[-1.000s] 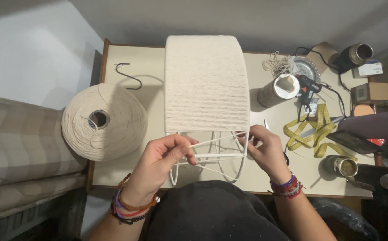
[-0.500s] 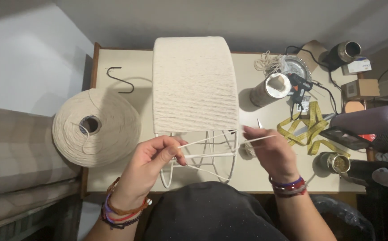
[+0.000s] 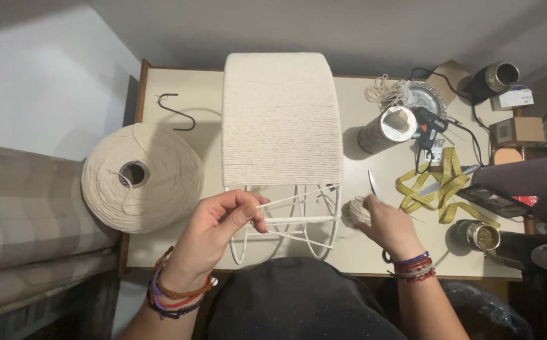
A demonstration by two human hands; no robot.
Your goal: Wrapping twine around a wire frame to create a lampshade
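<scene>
Now left hand (image 3: 220, 226) pinches cord (image 3: 286, 200); right hand (image 3: 390, 226) grips cord ball (image 3: 358, 211).

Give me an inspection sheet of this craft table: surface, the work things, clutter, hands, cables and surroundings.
Surface: pale table, crowded on the right side.
Work things: white wire frame, its far part wrapped in cream cord; small cord ball; large cord spool to the left.
Clutter: yellow tape measure, glue gun, metal hook, cans, small boxes.
Hands: left hand pinches cord at the frame; right hand holds the cord ball.
Cables: black cable from the glue gun.
Surroundings: striped cushion at left.
</scene>
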